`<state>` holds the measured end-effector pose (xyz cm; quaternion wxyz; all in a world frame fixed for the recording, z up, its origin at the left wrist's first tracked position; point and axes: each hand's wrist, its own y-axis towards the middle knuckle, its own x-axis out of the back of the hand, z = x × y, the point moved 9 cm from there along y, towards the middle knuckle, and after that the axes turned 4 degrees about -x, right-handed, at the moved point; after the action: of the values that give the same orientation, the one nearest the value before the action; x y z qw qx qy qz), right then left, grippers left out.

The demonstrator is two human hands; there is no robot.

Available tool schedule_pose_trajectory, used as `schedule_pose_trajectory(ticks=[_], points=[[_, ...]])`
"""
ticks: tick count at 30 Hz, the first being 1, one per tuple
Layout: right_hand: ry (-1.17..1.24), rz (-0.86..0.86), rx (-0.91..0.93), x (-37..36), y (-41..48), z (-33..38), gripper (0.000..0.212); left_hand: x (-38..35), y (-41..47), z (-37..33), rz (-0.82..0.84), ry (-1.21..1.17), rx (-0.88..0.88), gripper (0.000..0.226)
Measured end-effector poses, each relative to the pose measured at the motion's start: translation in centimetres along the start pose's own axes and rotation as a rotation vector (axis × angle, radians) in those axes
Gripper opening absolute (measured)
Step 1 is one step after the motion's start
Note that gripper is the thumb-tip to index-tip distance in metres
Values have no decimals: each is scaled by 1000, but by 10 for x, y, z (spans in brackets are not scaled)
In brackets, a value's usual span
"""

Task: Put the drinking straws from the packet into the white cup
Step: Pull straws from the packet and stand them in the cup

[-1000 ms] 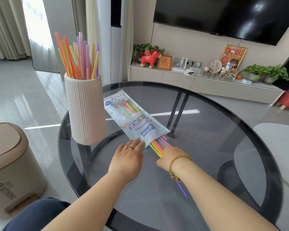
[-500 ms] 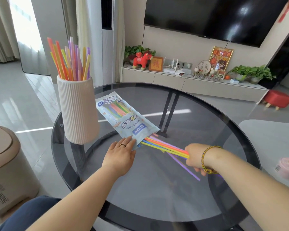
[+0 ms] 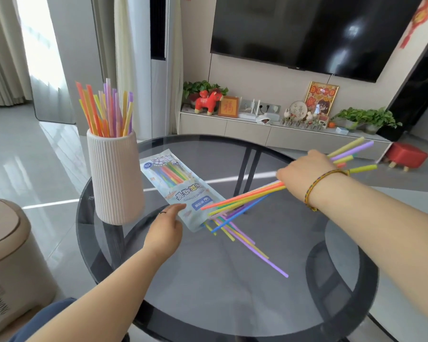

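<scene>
A tall ribbed white cup stands at the table's left, holding several coloured straws. The light-blue straw packet lies flat beside it, its open end toward me. My left hand presses the packet's near edge with fingers flat. My right hand is raised to the right, shut on a bundle of straws that fans out on both sides of the fist. Several loose straws lie on the glass at the packet's mouth.
The round dark glass table has a black frame beneath. A beige bin stands at the left on the floor. A low TV cabinet with ornaments and plants runs along the far wall. A red stool is at the right.
My right hand has pulled a bundle of straws out of the packet and lifted it up and to the right. Some straws have spilled onto the glass. The left hand stays on the packet.
</scene>
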<state>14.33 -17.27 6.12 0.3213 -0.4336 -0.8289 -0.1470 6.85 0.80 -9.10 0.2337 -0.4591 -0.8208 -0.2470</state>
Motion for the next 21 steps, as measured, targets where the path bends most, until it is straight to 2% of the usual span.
schedule_pose_trajectory(ticks=[2, 4, 6, 8, 10, 11, 14, 15, 17, 19, 20, 21], points=[[-63, -89, 29, 17, 2, 3, 19, 27, 0, -13, -150, -87, -5, 47], [-118, -152, 34, 35, 2, 5, 17, 41, 1, -35, -186, -209, -65, 46], [-155, -209, 74, 53, 1, 10, 15, 44, -1, -68, -101, -304, -160, 45], [-172, -268, 130, 69, -1, 19, 15, 35, -5, -103, 33, -270, -278, 51], [-168, -316, 174, 85, -3, 28, 17, 22, -8, -124, 126, -197, -322, 56], [-166, -344, 190, 92, -5, 33, 17, 18, -8, -128, 143, -162, -319, 49], [-160, -418, 251, 103, -8, 43, 19, 21, -6, -123, 93, -184, -246, 5], [-199, -464, 274, 105, -13, 49, 20, 22, -5, -118, 94, -221, -222, 11], [-287, -718, 172, 119, -25, 48, 22, 21, -6, -109, 135, -264, -187, 25], [-139, -1038, 6, 133, -42, 35, 38, 26, -8, -101, 137, -326, -150, 30], [72, -1155, -2, 134, -51, 28, 49, 29, -9, -96, 126, -372, -128, 31], [389, -1214, 4, 134, -55, 18, 59, 32, -9, -92, 121, -411, -117, 29]])
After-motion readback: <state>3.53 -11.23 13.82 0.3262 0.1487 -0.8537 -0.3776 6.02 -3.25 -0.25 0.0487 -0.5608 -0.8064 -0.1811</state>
